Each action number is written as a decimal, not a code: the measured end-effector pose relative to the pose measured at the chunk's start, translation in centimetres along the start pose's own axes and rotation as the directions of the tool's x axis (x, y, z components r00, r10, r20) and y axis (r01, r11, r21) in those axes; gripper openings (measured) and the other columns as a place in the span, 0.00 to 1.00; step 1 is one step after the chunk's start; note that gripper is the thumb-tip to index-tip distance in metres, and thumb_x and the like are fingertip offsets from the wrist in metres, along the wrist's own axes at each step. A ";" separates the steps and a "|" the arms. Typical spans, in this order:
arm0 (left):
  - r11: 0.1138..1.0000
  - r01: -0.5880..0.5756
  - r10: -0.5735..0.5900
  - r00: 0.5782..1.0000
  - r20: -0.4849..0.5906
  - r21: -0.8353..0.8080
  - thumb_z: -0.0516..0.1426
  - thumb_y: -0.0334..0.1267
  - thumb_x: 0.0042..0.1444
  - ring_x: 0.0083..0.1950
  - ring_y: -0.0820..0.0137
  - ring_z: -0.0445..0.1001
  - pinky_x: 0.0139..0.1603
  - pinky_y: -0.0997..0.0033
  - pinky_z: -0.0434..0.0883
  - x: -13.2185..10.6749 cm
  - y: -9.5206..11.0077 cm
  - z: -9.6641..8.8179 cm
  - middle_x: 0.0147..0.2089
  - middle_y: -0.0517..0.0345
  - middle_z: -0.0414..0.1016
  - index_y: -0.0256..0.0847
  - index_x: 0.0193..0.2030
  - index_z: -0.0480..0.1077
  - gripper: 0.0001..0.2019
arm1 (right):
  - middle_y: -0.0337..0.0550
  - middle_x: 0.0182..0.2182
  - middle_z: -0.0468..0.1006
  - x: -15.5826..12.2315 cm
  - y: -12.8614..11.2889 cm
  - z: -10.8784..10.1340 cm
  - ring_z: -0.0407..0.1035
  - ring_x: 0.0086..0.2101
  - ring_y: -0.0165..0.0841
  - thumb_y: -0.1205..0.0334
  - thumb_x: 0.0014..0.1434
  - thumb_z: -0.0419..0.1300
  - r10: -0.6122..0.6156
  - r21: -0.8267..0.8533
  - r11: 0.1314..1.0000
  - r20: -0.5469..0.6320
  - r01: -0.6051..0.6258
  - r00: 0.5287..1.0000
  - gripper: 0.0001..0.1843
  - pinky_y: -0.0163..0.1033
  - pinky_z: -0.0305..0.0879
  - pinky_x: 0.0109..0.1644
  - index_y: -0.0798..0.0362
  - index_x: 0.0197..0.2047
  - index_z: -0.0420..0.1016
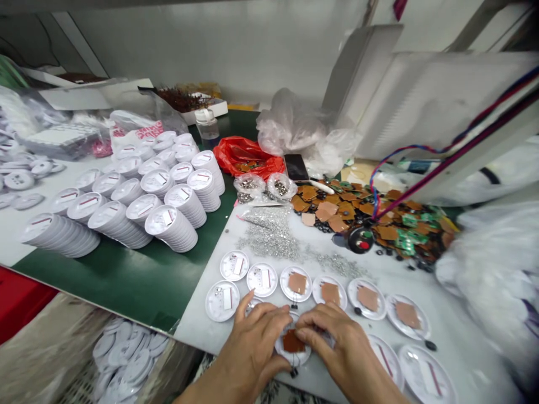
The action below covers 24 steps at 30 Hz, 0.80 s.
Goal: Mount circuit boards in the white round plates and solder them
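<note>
Just now, the left hand (248,342) and right hand (341,345) both grasp one white disc (292,357) bearing a brown square (292,341), near the desk (197,331) edge. Four other discs (352,293) nearby also carry squares.

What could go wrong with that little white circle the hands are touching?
The round white disc under the left hand and right hand sits near the white board's edge, so it might slip off. The loose silver bits could scatter if bumped.
</note>
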<state>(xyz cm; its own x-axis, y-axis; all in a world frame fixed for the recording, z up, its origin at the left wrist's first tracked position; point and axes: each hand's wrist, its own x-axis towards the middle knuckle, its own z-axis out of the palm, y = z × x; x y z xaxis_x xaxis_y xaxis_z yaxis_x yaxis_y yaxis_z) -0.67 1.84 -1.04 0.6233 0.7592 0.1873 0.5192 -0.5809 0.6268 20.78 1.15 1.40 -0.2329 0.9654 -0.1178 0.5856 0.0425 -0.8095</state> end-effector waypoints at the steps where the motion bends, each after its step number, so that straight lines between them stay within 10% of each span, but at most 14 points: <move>1: 1.000 -0.003 0.003 1.000 0.001 0.003 0.68 0.43 0.58 0.61 0.60 0.73 0.74 0.46 0.42 0.0 -0.1 0.0 0.63 0.55 0.76 0.47 0.64 0.59 0.31 | 0.41 0.32 0.80 0.0 0.0 0.1 0.73 0.37 0.40 0.64 0.67 0.58 -0.017 -0.014 1.000 -0.027 0.017 0.999 0.10 0.45 0.66 0.43 0.49 0.34 0.79; 17: 0.985 -0.085 0.089 0.996 -0.022 0.151 0.66 0.47 0.61 0.57 0.60 0.75 0.72 0.45 0.51 -0.1 -0.7 0.7 0.61 0.57 0.77 0.48 0.57 0.67 0.21 | 0.39 0.30 0.77 0.1 1.8 1.4 0.67 0.33 0.40 0.70 0.67 0.58 -0.329 -0.340 0.904 -0.172 0.258 0.928 0.10 0.44 0.54 0.40 0.47 0.36 0.76; 24: 0.930 -0.186 0.250 0.952 -0.177 0.316 0.67 0.51 0.59 0.54 0.64 0.74 0.74 0.52 0.37 -0.2 -1.8 2.1 0.60 0.60 0.78 0.53 0.52 0.75 0.17 | 0.40 0.26 0.73 0.9 1.6 2.5 0.63 0.31 0.39 0.73 0.59 0.61 -0.424 -0.495 0.831 -0.265 0.255 0.866 0.13 0.44 0.50 0.38 0.48 0.26 0.73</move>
<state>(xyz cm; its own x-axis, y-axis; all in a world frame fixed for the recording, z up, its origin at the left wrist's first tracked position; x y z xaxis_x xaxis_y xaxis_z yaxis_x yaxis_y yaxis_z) -0.51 2.07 -3.77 0.6196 0.6292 0.4692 0.5519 -0.7743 0.3097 19.58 1.48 -1.47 -0.2445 0.8864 0.3930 0.8110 0.4091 -0.4182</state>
